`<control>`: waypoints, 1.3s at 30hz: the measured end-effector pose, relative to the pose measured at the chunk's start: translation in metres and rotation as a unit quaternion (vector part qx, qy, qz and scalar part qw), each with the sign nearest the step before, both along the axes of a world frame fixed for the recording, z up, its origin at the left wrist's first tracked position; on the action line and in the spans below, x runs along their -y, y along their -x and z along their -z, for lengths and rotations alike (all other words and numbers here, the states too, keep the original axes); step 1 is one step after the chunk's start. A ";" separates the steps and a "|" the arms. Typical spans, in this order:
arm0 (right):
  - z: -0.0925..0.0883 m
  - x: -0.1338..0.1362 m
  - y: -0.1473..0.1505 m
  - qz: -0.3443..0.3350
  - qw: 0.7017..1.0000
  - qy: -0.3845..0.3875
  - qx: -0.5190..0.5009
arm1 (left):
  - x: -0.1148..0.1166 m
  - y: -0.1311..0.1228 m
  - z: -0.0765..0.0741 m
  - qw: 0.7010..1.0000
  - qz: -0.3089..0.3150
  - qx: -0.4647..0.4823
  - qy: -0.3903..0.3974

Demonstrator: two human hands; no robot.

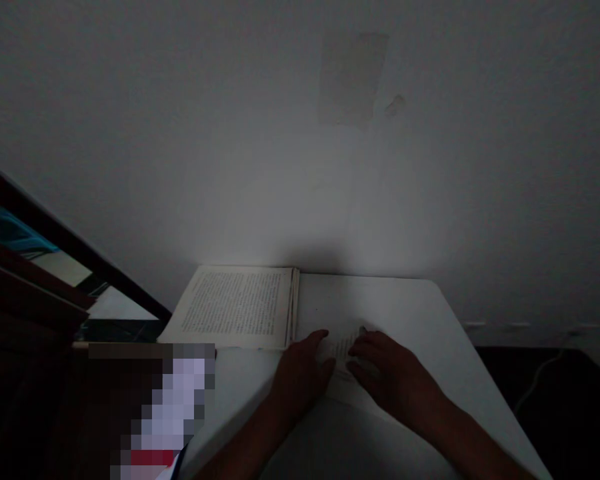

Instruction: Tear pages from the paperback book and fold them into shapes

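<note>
A small sheet of printed paper (344, 348) lies on the white tabletop between my two hands, partly covered by them. Over its left side rests my left hand (303, 370), index finger and thumb apart. My right hand (393, 370) lies over the right side of the sheet, its fingers bent and slightly spread, with the tips on or close to the print. In the dim light I cannot tell where the paper's edges run under the hands. Just left of my left hand is a thick stack of printed pages (235, 303), like an open book block, with text facing up.
The white table (405, 300) stands against a pale wall (230, 167) with a patch mark. A dark slanted frame (80, 247) is at the left, above dark furniture. A blurred, pixelated area covers the lower left. At right, a pale cable (535, 381) hangs beyond the table's edge.
</note>
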State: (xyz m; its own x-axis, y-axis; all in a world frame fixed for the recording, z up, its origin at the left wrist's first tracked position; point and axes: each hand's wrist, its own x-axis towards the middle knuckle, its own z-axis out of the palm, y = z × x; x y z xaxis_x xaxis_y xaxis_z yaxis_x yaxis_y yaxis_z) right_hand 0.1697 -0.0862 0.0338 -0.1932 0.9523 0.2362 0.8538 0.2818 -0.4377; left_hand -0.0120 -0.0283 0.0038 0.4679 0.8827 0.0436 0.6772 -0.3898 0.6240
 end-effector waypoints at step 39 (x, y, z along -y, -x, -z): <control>0.038 0.003 0.022 -0.047 0.993 -0.089 0.056 | -0.005 0.011 0.010 0.999 0.007 0.023 -0.042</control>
